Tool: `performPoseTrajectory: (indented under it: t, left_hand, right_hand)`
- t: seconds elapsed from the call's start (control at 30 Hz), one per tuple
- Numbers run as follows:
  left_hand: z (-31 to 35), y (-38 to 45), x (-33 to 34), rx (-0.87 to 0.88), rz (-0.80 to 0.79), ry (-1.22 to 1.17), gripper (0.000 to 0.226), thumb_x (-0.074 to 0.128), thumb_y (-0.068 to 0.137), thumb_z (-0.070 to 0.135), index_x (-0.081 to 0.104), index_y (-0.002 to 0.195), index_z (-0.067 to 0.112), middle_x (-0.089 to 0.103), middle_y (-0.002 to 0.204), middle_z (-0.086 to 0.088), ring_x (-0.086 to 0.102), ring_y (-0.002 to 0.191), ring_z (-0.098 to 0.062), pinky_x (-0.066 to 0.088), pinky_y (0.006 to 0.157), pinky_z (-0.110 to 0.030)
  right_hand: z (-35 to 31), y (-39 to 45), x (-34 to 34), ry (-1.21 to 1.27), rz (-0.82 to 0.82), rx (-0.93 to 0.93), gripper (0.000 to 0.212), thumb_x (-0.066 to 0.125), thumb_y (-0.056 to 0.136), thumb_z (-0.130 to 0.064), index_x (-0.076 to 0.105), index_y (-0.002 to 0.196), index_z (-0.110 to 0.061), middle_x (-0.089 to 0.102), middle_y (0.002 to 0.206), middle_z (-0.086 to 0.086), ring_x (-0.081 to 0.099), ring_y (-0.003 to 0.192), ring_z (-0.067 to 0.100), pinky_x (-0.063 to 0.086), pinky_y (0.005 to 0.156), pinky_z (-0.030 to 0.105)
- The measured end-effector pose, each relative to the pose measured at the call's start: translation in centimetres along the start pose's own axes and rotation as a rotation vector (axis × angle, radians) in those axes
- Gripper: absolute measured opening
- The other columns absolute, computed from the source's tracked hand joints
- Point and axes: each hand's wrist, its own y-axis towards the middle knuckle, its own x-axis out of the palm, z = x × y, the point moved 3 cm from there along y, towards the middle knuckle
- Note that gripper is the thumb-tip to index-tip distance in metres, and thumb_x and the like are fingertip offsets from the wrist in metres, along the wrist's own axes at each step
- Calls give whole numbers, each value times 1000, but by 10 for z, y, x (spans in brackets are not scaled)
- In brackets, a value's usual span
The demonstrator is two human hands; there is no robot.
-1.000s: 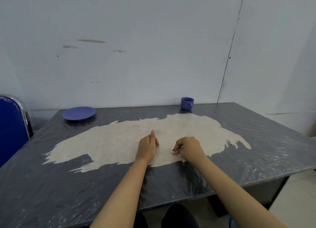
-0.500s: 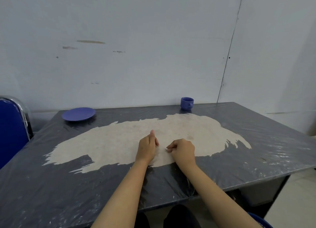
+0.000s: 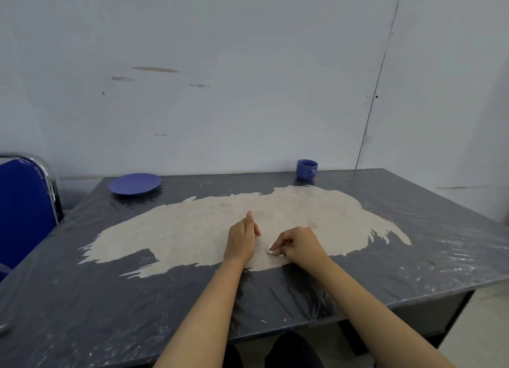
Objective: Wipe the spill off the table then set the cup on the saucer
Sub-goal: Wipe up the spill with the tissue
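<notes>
A blue saucer (image 3: 134, 183) sits at the table's far left corner. A blue cup (image 3: 306, 169) stands upright by the far edge, well to the right of it. Both my hands rest near the middle of the dark table (image 3: 440, 252), on a large pale patch (image 3: 192, 229). My left hand (image 3: 241, 241) lies on its side with fingers curled and nothing in it. Just right of it, my right hand (image 3: 300, 245) is curled, pinching a small white wad (image 3: 273, 252) against the tabletop. A faint darker mark (image 3: 312, 225) lies beyond the right knuckles.
The tabletop is wrapped in wrinkled dark plastic film. A blue chair (image 3: 24, 210) with a chrome frame stands at the left side. A pale wall runs right behind the table's far edge. My legs show below the near edge.
My right hand slid left toward the left hand, then back right a little, and the white wad shows at its fingertips again. The left hand, cup and saucer stayed put.
</notes>
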Motion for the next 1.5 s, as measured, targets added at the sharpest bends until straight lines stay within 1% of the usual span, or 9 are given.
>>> performPoseTrajectory:
  t: [0.2, 0.3, 0.43, 0.5, 0.6, 0.8, 1.0, 1.33, 1.5]
  left_hand:
    - [1, -1, -1, -14, -23, -14, 67, 23, 104, 43, 64, 73, 0, 68, 78, -17, 59, 69, -17, 52, 78, -35]
    - [1, -1, -1, -15, -30, -6, 67, 22, 104, 43, 64, 73, 2, 68, 79, -17, 58, 69, -16, 51, 77, -32]
    - [-1, 1, 0, -25, -31, -10, 66, 22, 104, 43, 65, 75, 2, 69, 81, -17, 59, 71, -15, 51, 78, -31]
    - [-2, 2, 1, -28, -33, -7, 66, 22, 104, 43, 65, 75, 3, 69, 82, -16, 59, 72, -16, 51, 79, -31]
    - [-4, 4, 2, -36, -30, 0, 67, 21, 104, 44, 65, 77, 0, 69, 82, -16, 59, 71, -15, 51, 78, -30]
    - [-5, 6, 3, -32, -24, 0, 68, 22, 104, 44, 66, 77, 0, 70, 81, -16, 61, 71, -16, 52, 81, -32]
    - [-5, 6, 3, -33, -21, -6, 68, 22, 104, 44, 66, 75, 0, 70, 80, -16, 60, 71, -17, 53, 81, -36]
    - [-8, 8, 4, -25, -14, -12, 69, 22, 104, 44, 67, 76, 0, 71, 80, -14, 61, 71, -17, 53, 80, -35]
    - [-14, 12, 5, -31, 11, -66, 66, 21, 103, 46, 62, 63, 13, 71, 76, -12, 62, 69, -16, 53, 76, -34]
  right_hand:
    - [11, 8, -29, 421, -114, 304, 5, 79, 78, -20, 78, 78, -25, 74, 87, -12, 62, 80, 4, 47, 60, 9]
    - [23, 23, -42, 709, -97, 575, 18, 71, 85, -12, 74, 102, -8, 67, 95, -1, 58, 83, 12, 50, 57, 19]
    - [37, 49, -57, 678, 30, 703, 32, 74, 83, -17, 64, 109, 0, 62, 106, 11, 56, 82, 18, 52, 73, 27]
    - [44, 61, -61, 568, 119, 722, 35, 77, 80, -22, 63, 103, -1, 61, 94, 10, 56, 78, 18, 55, 83, 30]
    - [51, 77, -61, 371, 187, 713, 44, 79, 77, -34, 63, 102, -2, 62, 91, 9, 57, 77, 19, 54, 94, 35]
    - [46, 93, -54, 64, 139, 493, 41, 65, 87, -43, 71, 116, -14, 65, 126, 5, 59, 115, 25, 46, 103, 34]
    - [56, 96, -45, 80, 137, 419, 30, 76, 79, -36, 77, 101, -15, 73, 108, 2, 61, 87, 13, 51, 90, 29]
    - [40, 95, -25, 114, 55, 283, 22, 80, 75, -34, 78, 91, -19, 72, 85, -8, 61, 74, 2, 42, 63, 12]
    - [31, 87, -17, 79, 4, 223, 18, 82, 75, -31, 79, 89, -20, 73, 82, -8, 62, 70, 0, 39, 53, 4]
